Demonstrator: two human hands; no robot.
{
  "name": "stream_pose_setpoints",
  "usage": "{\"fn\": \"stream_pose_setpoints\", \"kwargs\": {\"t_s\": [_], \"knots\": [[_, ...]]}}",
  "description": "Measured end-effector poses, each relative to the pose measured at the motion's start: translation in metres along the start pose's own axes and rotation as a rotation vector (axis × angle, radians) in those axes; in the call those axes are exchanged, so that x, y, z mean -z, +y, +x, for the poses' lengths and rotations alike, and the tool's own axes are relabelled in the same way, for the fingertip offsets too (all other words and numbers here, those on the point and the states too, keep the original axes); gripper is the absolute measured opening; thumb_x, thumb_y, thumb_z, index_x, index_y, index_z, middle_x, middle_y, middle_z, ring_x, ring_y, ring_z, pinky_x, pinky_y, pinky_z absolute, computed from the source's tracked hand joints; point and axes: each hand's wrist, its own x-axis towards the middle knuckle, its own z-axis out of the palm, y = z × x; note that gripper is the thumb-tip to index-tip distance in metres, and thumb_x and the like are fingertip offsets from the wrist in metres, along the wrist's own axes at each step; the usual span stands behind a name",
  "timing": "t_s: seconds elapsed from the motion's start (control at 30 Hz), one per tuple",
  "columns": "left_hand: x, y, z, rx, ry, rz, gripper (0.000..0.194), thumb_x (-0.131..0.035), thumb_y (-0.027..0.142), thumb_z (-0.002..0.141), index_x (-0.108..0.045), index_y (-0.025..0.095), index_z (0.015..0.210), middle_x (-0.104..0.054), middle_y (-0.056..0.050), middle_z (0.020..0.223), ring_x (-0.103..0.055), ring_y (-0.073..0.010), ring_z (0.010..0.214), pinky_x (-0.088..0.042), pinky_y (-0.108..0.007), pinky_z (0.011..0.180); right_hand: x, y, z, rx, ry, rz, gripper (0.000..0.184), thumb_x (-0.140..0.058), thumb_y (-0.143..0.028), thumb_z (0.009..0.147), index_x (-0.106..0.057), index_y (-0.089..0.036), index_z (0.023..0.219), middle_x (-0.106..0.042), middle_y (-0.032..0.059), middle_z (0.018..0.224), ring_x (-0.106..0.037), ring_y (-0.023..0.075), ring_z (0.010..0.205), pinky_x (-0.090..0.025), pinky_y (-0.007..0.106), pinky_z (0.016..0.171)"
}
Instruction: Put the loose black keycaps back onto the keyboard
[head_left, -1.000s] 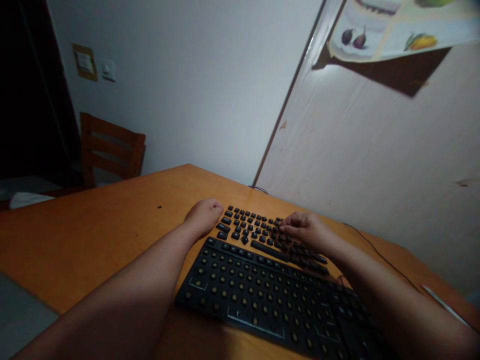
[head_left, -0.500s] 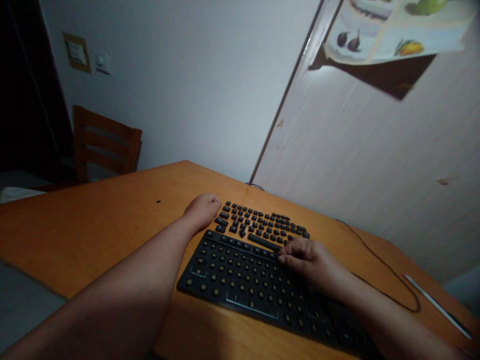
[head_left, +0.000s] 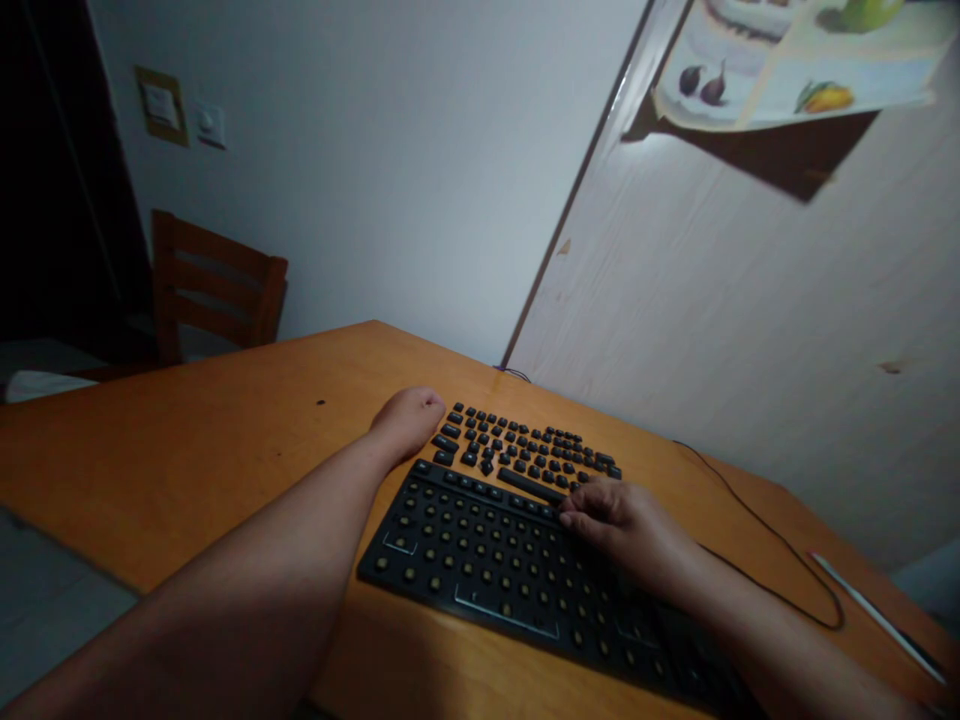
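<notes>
Holding right hand [head_left: 619, 512] pinched nearly closed at keyboard [head_left: 489, 548] — cannot tell on what. Resting left hand [head_left: 409, 418], loosely fisted, contents hidden, beside keycaps [head_left: 529, 485] — rowed presumably to preserve order.

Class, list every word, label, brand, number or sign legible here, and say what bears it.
None can be read.
Loose keycaps: any legends too small and blurred.
Keyboard: faint pale marks, too small to read.
Fruit poster: no lettering visible.

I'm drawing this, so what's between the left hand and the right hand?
Loose black keycaps lie between the left hand and the right hand, with a long black key closer to the right one. The head view shows this.
</notes>
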Motion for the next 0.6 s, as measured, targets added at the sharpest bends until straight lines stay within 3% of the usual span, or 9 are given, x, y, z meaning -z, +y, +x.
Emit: {"fn": "stream_pose_setpoints", "kwargs": {"t_s": [0.2,0.6], "knots": [[-0.0006,-0.0022,0.0016,-0.014,-0.006,0.021,0.023,-0.051,0.034,0.077,-0.068,0.018,0.077,-0.066,-0.003,0.069,-0.055,-0.0164,0.063,-0.035,-0.025,0.055,-0.0019,-0.0014,0.0007,0.041,0.005,-0.102,0.012,-0.057,-0.026,0.085,-0.067,-0.021,0.079,-0.066,0.0024,0.079,-0.06,0.0178,0.078,-0.044,0.029,0.07],[-0.0025,-0.0078,0.0042,-0.024,-0.006,0.023,0.024,-0.05,0.036,0.078,-0.067,0.019,0.077,-0.066,-0.003,0.071,-0.055,-0.0163,0.063,-0.035,-0.025,0.054,-0.0038,-0.0048,0.0026,-0.021,-0.003,-0.046,0.015,-0.057,-0.025,0.083,-0.067,-0.02,0.072,-0.065,0.002,0.073,-0.06,0.017,0.07,-0.044,0.028,0.062]]}}
